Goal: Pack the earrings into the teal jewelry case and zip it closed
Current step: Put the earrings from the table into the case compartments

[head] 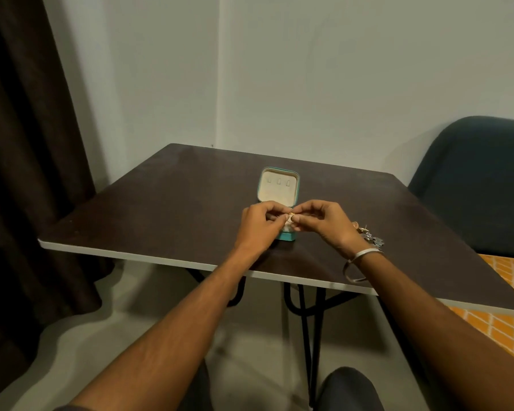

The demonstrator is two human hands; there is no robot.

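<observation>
Open teal jewelry case (278, 185), lid pockets bare.

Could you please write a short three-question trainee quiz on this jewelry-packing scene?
1. True or false: the teal jewelry case lies open on the table.
2. What do the left hand and right hand pinch between them? A) a small gold earring B) the zipper pull C) a coin
3. Where does the pile of remaining earrings lie, seen from the case?

Key
1. True
2. A
3. To its right, beside the right wrist
</observation>
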